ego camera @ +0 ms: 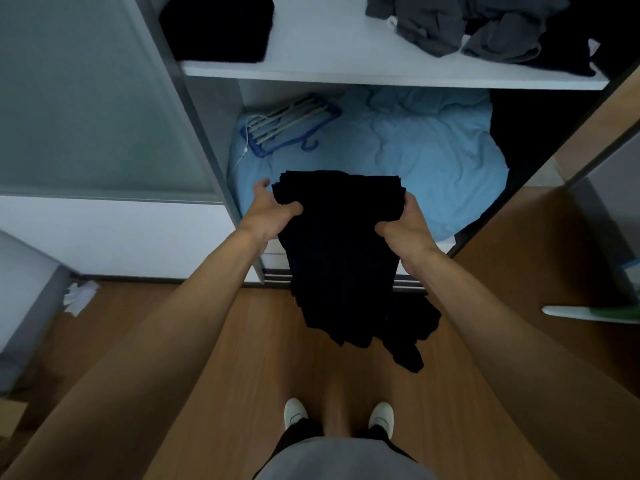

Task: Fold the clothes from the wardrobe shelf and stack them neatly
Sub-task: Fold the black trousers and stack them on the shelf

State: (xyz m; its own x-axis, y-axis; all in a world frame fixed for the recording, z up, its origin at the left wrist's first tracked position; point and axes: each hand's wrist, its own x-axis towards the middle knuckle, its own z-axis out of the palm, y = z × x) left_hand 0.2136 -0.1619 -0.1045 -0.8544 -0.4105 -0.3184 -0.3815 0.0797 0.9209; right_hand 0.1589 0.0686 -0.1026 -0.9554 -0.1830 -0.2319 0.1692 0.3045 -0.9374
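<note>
Black limp garment (pixel 341 251), gripped by hands (pixel 277 211)

Folded stack (pixel 218 27) sits left on the shelf (pixel 346 69), crumpled pile (pixel 467 26) right; underneath, a hanger (pixel 287 126) lies left on the duvet (pixel 415 150).

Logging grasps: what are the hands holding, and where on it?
One black garment. The left hand grips its upper left edge, the right hand its upper right edge; the rest hangs down.
</note>
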